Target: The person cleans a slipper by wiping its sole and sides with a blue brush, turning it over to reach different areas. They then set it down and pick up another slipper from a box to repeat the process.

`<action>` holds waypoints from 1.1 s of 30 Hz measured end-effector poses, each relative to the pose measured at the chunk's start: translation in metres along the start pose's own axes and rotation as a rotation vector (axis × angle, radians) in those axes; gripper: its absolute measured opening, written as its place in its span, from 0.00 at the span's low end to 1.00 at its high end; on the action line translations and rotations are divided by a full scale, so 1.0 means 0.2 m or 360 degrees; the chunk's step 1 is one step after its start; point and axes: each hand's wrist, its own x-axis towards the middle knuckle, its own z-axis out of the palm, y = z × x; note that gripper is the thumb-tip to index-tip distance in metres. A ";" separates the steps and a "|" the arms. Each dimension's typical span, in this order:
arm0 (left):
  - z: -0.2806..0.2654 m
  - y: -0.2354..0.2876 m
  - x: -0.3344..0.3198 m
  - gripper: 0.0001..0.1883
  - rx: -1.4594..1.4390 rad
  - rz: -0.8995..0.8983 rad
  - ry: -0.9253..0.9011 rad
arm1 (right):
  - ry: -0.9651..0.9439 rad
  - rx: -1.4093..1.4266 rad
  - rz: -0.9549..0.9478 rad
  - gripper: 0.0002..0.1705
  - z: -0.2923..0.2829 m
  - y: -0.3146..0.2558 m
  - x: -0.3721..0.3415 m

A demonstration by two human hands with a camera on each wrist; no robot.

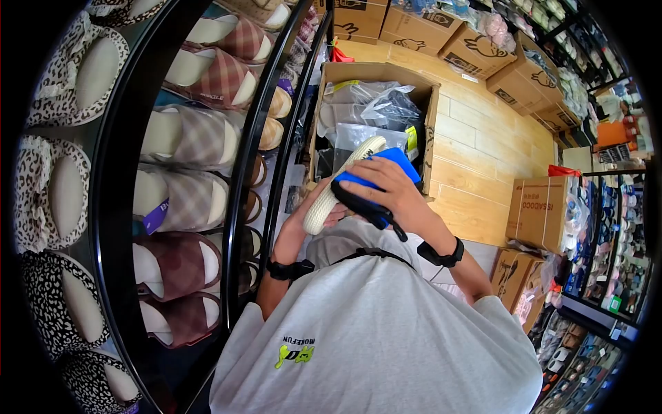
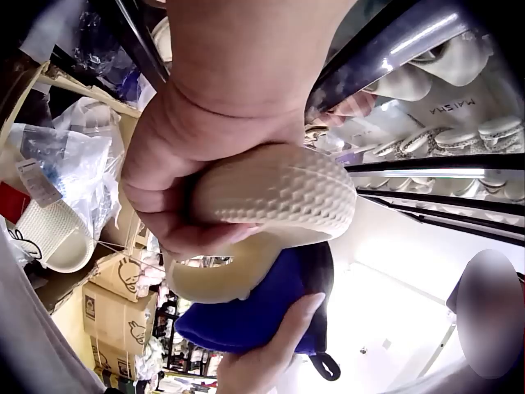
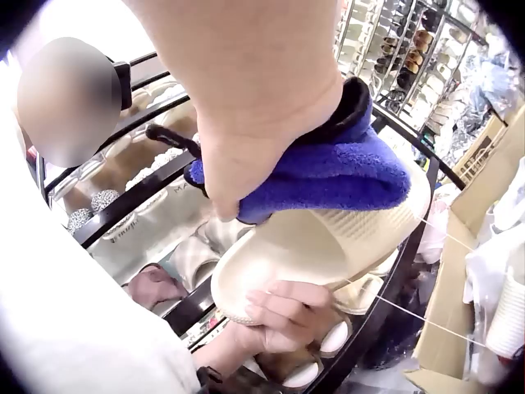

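Bright views curve and blacken toward the corners.

Both arms bent, forearms angled inward, hands close together in front of torso. Left forearm behind left fingers; left hand gripping, fingers curled inward. Right forearm slants in from other side, behind right fingers; right hand just beside left fingers, gripping, fingers bent; in left wrist view, right thumb stretched out.

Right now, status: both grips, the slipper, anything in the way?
Left grip holding cream slipper. Right grip holding blue cloth at the slipper. Nothing visible in the way.
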 end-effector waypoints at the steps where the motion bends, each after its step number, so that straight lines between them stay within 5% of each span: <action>1: 0.03 0.01 0.01 0.36 -0.0012 -0.0048 -0.0022 | 0.0050 -0.0037 0.0074 0.35 0.00 -0.01 0.00; 4: 0.05 0.03 0.01 0.35 0.0190 0.0035 -0.0191 | 0.0111 -0.0006 0.0011 0.38 0.03 -0.04 0.00; 7: 0.21 -0.01 0.02 0.35 0.0366 0.0443 0.0837 | -0.0014 -0.0021 -0.0136 0.38 0.05 -0.09 -0.03; 8: 0.16 0.00 0.00 0.35 0.0365 0.0443 0.0840 | -0.0014 -0.0018 -0.0136 0.38 0.04 -0.07 -0.03; 10: 0.08 0.02 -0.03 0.36 0.0360 0.0164 0.0022 | -0.0016 0.0054 -0.0108 0.37 0.02 -0.03 -0.03; 13: 0.07 0.04 0.00 0.32 0.0134 -0.0063 -0.0374 | 0.0176 -0.0005 0.0149 0.40 0.02 -0.01 -0.04; 18: 0.19 0.02 -0.02 0.32 0.0450 0.0198 0.0086 | 0.0177 -0.0014 0.0025 0.38 0.05 -0.10 -0.03; 21: 0.22 0.02 -0.03 0.31 0.0445 0.0203 0.0181 | 0.0049 -0.0019 -0.0074 0.35 0.03 -0.04 -0.05; 23: 0.04 0.03 0.02 0.34 0.0306 -0.0025 -0.0222 | 0.0131 -0.0080 0.0046 0.36 -0.01 -0.02 -0.04; 26: 0.21 0.04 0.01 0.36 0.0398 -0.0084 -0.0016 | 0.0371 -0.0017 0.0227 0.37 0.00 0.00 -0.02; 30: 0.15 0.05 0.04 0.36 0.0351 -0.0042 0.0031 | 0.0265 -0.0158 0.0144 0.38 0.03 -0.02 -0.07; 33: 0.28 0.03 0.03 0.35 0.0428 0.0095 0.0378 | 0.0213 -0.0035 0.0113 0.38 0.03 -0.05 -0.07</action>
